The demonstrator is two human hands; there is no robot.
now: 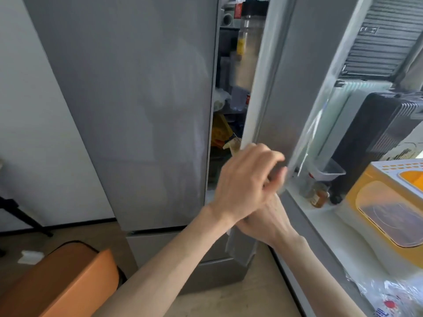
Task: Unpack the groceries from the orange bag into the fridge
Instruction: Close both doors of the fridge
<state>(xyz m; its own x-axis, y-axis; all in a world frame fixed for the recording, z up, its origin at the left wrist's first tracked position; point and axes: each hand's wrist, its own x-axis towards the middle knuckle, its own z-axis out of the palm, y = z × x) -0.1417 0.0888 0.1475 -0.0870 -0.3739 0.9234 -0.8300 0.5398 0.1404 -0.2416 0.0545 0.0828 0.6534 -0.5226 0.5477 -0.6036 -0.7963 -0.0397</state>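
Observation:
The grey fridge [128, 106] fills the middle of the view, its left door closed. Its right door [295, 88] stands partly ajar, and crowded shelves [231, 92] show through the gap. My left hand [247, 179] has its fingers curled round the lower edge of that right door. Just beneath it, my right hand [267, 220] grips a grey translucent packet [240, 248] that hangs down in front of the fridge's lower drawer. The orange bag [68, 282] lies on the floor at lower left, apart from both hands.
A white ledge [320, 216] at right carries small jars [318, 197], a yellow and white box [389, 202] and a plastic-wrapped pack [389, 298]. Dark suitcases [377, 133] stand behind it. A white scrap [31, 257] and a black stand leg [25, 216] are on the floor at left.

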